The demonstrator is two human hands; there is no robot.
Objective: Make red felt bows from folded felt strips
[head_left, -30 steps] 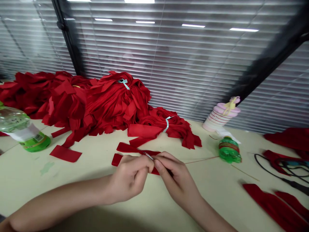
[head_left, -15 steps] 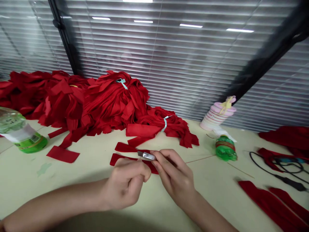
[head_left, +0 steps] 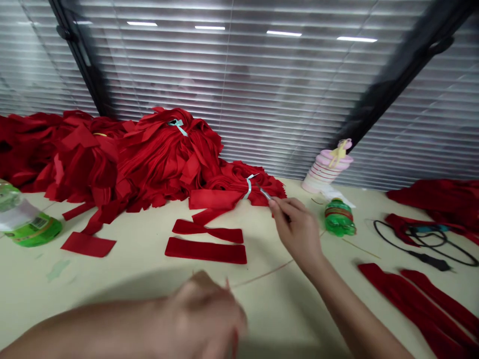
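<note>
My right hand (head_left: 297, 227) is raised over the table and pinches a small metal tool (head_left: 264, 192), its tip pointing at a tied bundle of red fabric strips (head_left: 239, 188). A thin thread (head_left: 262, 274) runs across the table from my left hand toward the right. My left hand (head_left: 204, 314) is low and near the camera, smeared by motion, with the fingers curled. Two flat red fabric strips (head_left: 205, 249) lie on the table between the hands.
A big heap of red fabric strips (head_left: 112, 154) fills the back left. A green bottle (head_left: 22, 222) lies at the left, a second green bottle (head_left: 339, 218) and a pink-and-white cup (head_left: 325, 169) stand at the back right. Black cable (head_left: 422, 244) and more red strips (head_left: 419, 304) lie at the right.
The hands have parted: my right hand went up and right with the metal tool, my left hand pulled back toward the camera. The red strips they hovered over are now uncovered.
</note>
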